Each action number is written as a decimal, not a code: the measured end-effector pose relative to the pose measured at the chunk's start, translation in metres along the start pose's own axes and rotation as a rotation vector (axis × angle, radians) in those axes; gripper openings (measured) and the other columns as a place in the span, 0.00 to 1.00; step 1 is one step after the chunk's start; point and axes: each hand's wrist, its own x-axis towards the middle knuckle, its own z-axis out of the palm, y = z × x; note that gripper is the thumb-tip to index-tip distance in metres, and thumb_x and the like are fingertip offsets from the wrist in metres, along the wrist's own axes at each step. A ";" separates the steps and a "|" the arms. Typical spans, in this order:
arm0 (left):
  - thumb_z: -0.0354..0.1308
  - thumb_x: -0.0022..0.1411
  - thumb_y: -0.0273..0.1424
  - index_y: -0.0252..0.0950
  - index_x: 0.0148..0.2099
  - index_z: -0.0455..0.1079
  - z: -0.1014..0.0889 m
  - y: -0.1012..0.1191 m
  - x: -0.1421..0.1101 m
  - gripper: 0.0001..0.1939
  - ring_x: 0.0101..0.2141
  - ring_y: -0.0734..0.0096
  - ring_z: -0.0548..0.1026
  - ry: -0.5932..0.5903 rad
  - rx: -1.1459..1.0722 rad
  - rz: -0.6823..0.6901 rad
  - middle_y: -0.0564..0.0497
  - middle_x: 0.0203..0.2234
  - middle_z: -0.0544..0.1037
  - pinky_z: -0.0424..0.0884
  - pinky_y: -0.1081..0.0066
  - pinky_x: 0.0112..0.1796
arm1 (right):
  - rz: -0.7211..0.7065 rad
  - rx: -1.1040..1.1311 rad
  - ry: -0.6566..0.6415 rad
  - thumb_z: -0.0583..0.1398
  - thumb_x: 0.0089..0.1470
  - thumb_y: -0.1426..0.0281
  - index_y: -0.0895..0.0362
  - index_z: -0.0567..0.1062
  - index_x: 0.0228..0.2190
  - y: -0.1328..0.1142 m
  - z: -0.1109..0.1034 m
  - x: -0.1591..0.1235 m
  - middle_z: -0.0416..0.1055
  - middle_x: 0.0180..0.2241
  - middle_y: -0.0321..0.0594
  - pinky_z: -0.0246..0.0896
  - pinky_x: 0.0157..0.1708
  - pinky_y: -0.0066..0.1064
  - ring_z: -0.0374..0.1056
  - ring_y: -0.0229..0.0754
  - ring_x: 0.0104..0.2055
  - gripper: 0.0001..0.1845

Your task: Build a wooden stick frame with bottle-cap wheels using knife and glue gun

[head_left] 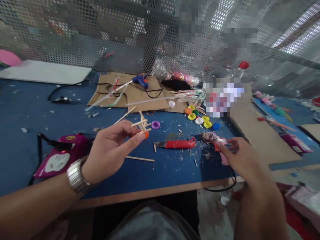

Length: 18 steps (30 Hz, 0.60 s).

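Note:
My left hand (113,148), a metal-band watch at its wrist, is closed in a pinch on a small wooden stick frame (143,122) with an orange bottle cap (146,134) at its lower end. The hand is raised above the blue table. At the right, the thumb and fingers of my right hand (236,151) are closed on a pink hot glue gun (224,158); its nozzle end looks dirty with residue and points left. Between the hands lies a red utility knife (179,143), its blade to the left. A purple bottle cap (155,124) rests just beyond the stick frame.
Bottle caps (207,124) in several colours lie behind the knife. A blue glue gun (141,81) rests on cardboard (147,96) at the back. Loose sticks (140,159) and scraps dot the table. A purple device (62,155) with a cable stands left. Perforated metal (112,40) borders the table.

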 end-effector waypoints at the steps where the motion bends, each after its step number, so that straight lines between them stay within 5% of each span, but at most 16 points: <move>1: 0.77 0.66 0.34 0.41 0.36 0.82 0.000 -0.001 0.000 0.07 0.35 0.69 0.78 -0.002 -0.003 -0.006 0.52 0.32 0.80 0.77 0.68 0.41 | 0.050 0.000 -0.006 0.66 0.58 0.41 0.53 0.76 0.45 0.009 0.004 -0.003 0.81 0.34 0.46 0.61 0.30 0.40 0.76 0.53 0.28 0.30; 4: 0.78 0.65 0.36 0.42 0.37 0.83 -0.001 -0.005 -0.001 0.09 0.36 0.69 0.79 0.000 -0.046 -0.029 0.52 0.33 0.80 0.78 0.67 0.41 | 0.144 0.082 -0.046 0.71 0.50 0.43 0.52 0.74 0.54 0.016 0.013 -0.012 0.81 0.39 0.43 0.63 0.33 0.41 0.76 0.52 0.31 0.39; 7: 0.80 0.63 0.41 0.43 0.37 0.83 -0.001 -0.007 -0.001 0.11 0.38 0.66 0.81 0.006 -0.078 -0.050 0.51 0.34 0.81 0.80 0.65 0.44 | 0.152 0.244 -0.015 0.75 0.45 0.51 0.51 0.76 0.52 0.010 0.015 -0.015 0.80 0.36 0.40 0.59 0.33 0.41 0.71 0.50 0.30 0.36; 13: 0.80 0.63 0.42 0.45 0.38 0.83 0.000 -0.006 -0.002 0.11 0.40 0.63 0.83 0.008 -0.102 -0.107 0.50 0.37 0.85 0.81 0.63 0.46 | 0.187 0.632 0.049 0.75 0.49 0.53 0.51 0.72 0.54 0.010 0.009 -0.017 0.79 0.39 0.40 0.66 0.32 0.38 0.72 0.47 0.33 0.36; 18: 0.80 0.63 0.40 0.45 0.38 0.83 0.000 -0.004 -0.002 0.11 0.40 0.66 0.81 0.001 -0.126 -0.111 0.51 0.36 0.83 0.79 0.66 0.46 | 0.163 1.027 0.037 0.75 0.46 0.49 0.48 0.70 0.40 -0.008 -0.008 -0.025 0.70 0.36 0.35 0.68 0.30 0.35 0.66 0.42 0.32 0.29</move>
